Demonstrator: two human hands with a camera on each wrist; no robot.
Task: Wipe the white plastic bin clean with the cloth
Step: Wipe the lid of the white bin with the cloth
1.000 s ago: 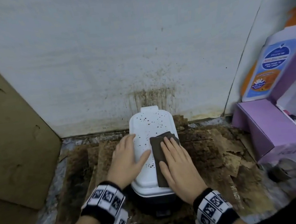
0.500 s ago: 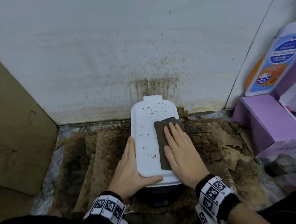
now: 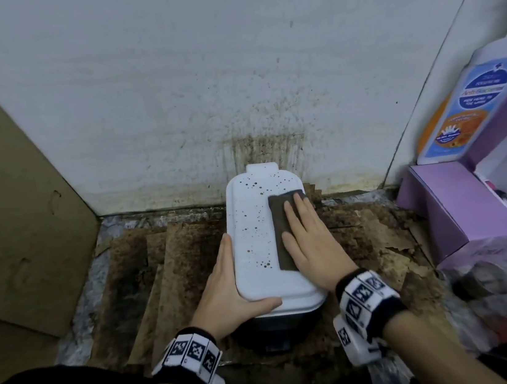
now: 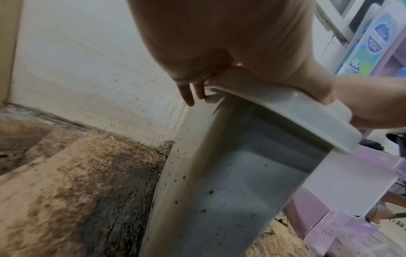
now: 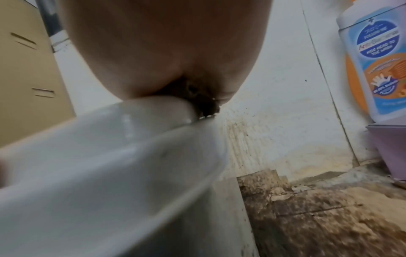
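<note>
A person is crouching over a white plastic bin (image 3: 253,240) standing against a stained white wall (image 3: 199,86), with both hands working on its spotted lid. The right hand (image 3: 312,242) is lying flat, fingers straight and close together, pressing a dark brown cloth (image 3: 281,230) onto the right half of the lid; the cloth is reaching from the far right corner back towards the wrist, its left edge showing beside the thumb. The left hand (image 3: 226,289) is bracing the bin at its near left corner, fingers stretched along the left edge and the thumb laid across the near rim, so the hand is cupping the corner rather than closing round it. The two hands are sitting apart, the speckled left half of the lid lying bare between them.

In the left wrist view, brown specks are dotting the bin's side wall (image 4: 230,182) below the palm. In the right wrist view, the cloth (image 5: 204,104) is bunching darkly under the fingers at the lid's edge.

Soiled, peeling cardboard (image 3: 172,267) is covering the floor on either side of the hands. A cardboard panel (image 3: 4,192) is leaning to the left of the left hand. To the right of the right hand, a purple box (image 3: 460,206) is sitting with a blue-and-orange labelled bottle (image 3: 466,105) above it.
</note>
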